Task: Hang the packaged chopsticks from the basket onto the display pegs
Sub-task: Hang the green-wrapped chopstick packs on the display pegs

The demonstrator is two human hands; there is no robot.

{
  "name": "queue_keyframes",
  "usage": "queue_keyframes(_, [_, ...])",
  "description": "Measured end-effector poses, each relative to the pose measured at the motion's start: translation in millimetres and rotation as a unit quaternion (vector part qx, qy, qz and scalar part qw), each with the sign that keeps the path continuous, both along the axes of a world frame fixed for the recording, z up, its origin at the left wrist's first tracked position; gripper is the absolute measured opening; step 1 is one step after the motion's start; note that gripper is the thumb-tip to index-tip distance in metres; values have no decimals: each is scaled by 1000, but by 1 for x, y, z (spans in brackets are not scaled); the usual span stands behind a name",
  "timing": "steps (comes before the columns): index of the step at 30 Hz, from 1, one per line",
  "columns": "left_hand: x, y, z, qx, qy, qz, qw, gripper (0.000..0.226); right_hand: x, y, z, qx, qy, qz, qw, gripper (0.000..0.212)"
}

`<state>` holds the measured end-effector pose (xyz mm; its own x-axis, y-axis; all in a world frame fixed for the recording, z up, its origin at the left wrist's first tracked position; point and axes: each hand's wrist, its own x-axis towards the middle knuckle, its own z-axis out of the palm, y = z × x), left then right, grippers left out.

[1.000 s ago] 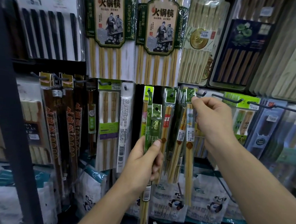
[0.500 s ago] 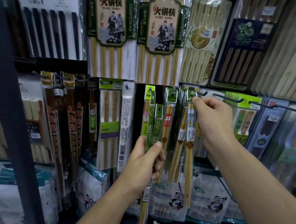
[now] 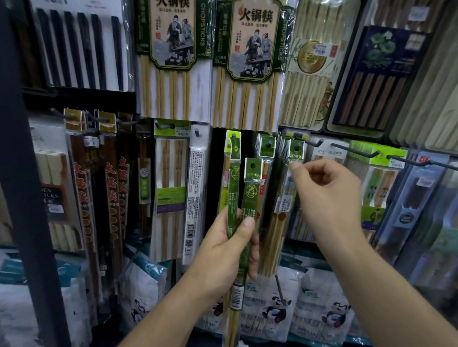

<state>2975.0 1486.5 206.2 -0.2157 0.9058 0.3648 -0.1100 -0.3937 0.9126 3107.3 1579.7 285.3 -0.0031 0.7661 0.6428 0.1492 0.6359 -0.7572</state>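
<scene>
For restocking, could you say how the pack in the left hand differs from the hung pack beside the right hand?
The held pack is off the pegs; the hung pack hangs on one. The held pack's sleeve is green, the hung pack's clear. Both headers are green.

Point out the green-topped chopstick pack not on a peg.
The green pack gripped by the left hand; its hanging hole is empty, no peg through it.

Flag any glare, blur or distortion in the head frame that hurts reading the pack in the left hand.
Head view: glare streaks on the film of the hot-pot packs up top; wide-angle lens tilts the dark shelf post; corners dim and soft; green pack in the left hand evenly lit, small print not legible.
</scene>
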Motion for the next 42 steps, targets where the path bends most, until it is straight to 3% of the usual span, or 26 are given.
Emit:
queue_keyframes(6, [2, -2, 0, 10, -17, -28, 999, 9, -10, -28, -7, -28, -89, 112, 989, 17])
queue_keyframes(10, [3, -1, 0, 17, -42, -24, 999, 11, -14, -27, -4, -64, -56, 145, 986, 18])
queue_keyframes(14, [-3, 3, -4, 3, 19, 83, 996, 34, -18, -14, 10, -77, -21, 109, 991, 32])
queue_keyframes(16, [-7, 5, -5, -12, 48, 110, 993, 30, -20, -9, 18, -61, -27, 95, 993, 44])
queue_keyframes(22, [-12, 3, -2, -9, 4, 73, 997, 17, -28, -5, 28, -39, -58, 26, 997, 52])
queue_keyframes(26, [-13, 0, -3, -14, -31, 66, 997, 60, -31, -6, 28, -24, -86, 2, 996, 54])
queue_keyframes(42, [-11, -3, -2, -17, -20, 48, 999, 45, -29, -4, 36, 11, -189, -100, 977, 64])
